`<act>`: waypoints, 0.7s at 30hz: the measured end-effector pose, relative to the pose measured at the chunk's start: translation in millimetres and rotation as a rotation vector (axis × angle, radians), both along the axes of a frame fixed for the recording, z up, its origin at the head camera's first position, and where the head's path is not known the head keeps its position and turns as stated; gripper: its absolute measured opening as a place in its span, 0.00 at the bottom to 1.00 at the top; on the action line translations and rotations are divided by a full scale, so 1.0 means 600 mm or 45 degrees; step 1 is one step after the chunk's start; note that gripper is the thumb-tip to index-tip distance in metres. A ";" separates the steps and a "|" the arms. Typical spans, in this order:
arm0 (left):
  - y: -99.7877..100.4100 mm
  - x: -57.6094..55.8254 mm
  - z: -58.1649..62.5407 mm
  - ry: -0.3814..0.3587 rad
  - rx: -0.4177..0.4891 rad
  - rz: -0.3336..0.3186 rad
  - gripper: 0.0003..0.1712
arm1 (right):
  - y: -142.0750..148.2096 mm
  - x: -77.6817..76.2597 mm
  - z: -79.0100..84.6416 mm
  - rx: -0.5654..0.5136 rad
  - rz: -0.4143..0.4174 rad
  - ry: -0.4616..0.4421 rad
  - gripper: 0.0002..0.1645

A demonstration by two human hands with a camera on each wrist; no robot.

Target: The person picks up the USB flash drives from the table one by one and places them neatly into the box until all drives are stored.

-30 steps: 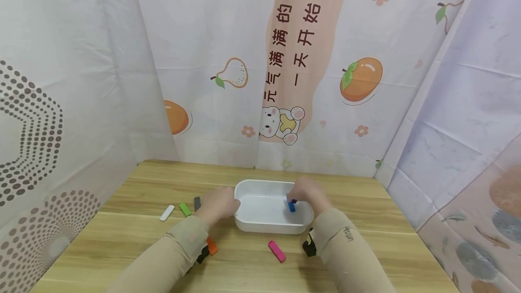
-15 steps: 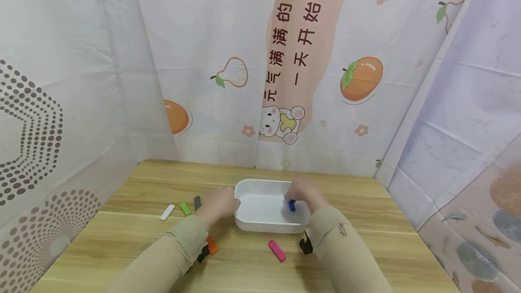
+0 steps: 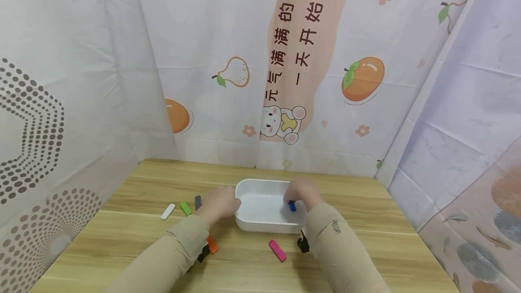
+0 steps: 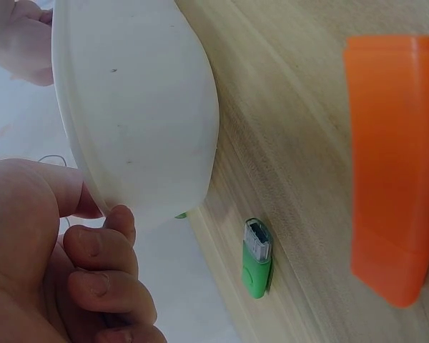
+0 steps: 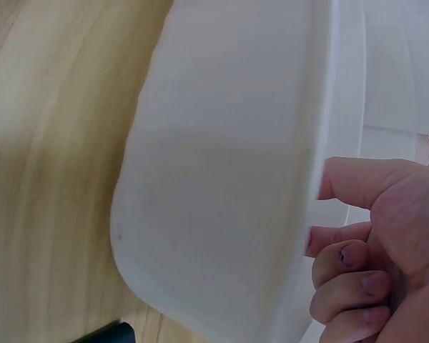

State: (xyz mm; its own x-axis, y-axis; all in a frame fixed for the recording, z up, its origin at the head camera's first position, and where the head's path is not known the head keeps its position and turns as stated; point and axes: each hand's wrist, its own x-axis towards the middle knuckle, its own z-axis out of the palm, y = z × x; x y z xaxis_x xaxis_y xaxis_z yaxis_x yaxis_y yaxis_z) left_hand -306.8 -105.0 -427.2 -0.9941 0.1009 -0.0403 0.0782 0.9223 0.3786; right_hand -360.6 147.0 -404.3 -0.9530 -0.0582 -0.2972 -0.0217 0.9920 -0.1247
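A white oblong tray (image 3: 260,227) stands on the wooden table. At its left end my left hand (image 3: 220,202) pinches the rim between thumb and forefinger, as the left wrist view (image 4: 93,264) shows, with the other fingers curled. My right hand (image 3: 302,191) reaches over the right end, fingers curled down inside. Just beneath its fingertips, a small blue USB stick (image 3: 292,207) with a darker purplish part appears pinched. In the right wrist view the tray wall (image 5: 222,179) hides the tips of the right thumb and forefinger.
Left of the tray lie a white stick (image 3: 168,211), a green USB stick (image 3: 186,208) and a grey one (image 3: 197,202). An orange piece (image 3: 212,244) and a black piece (image 3: 203,253) sit by the left sleeve. In front are a pink stick (image 3: 277,251) and a black object (image 3: 303,242).
My right hand and forearm have shifted slightly left, and the black object beside the right sleeve appears a little further left. The left hand keeps its hold on the tray.
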 end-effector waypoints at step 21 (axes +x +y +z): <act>-0.003 -0.005 -0.004 0.020 -0.005 -0.027 0.09 | -0.023 -0.011 -0.023 0.145 -0.041 0.021 0.13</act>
State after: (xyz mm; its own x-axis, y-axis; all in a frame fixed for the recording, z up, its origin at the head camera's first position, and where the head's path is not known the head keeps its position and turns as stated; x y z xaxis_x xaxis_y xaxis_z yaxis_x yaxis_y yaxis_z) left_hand -309.8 -106.8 -429.8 -0.9923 0.1215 -0.0255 0.1033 0.9218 0.3736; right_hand -367.1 133.0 -418.2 -0.9587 0.0055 -0.2844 0.0090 0.9999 -0.0110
